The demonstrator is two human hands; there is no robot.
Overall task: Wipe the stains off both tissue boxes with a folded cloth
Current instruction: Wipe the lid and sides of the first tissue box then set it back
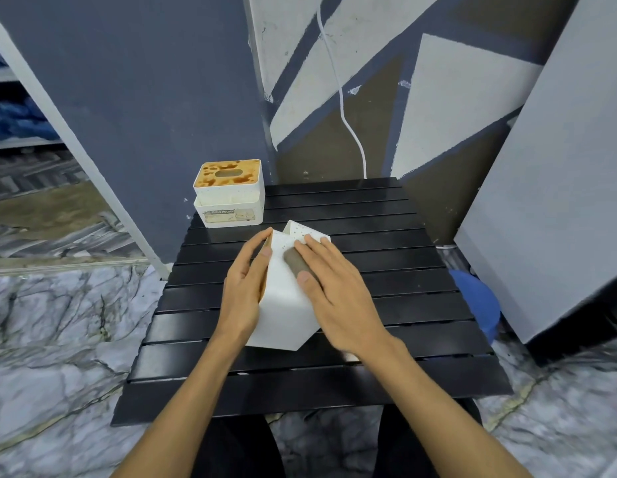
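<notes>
Tilted tissue box, table centre: left hand flat-fingered, bracing; right hand flat-fingered, pressing folded cloth. Risk: box skidding under pressure (apparently tipped on edge).

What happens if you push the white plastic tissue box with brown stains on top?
The stained white plastic tissue box looks squat and hard, so it likely slides, not tips. It sits at the black slatted table's far left corner; a leftward push might drop it.
</notes>
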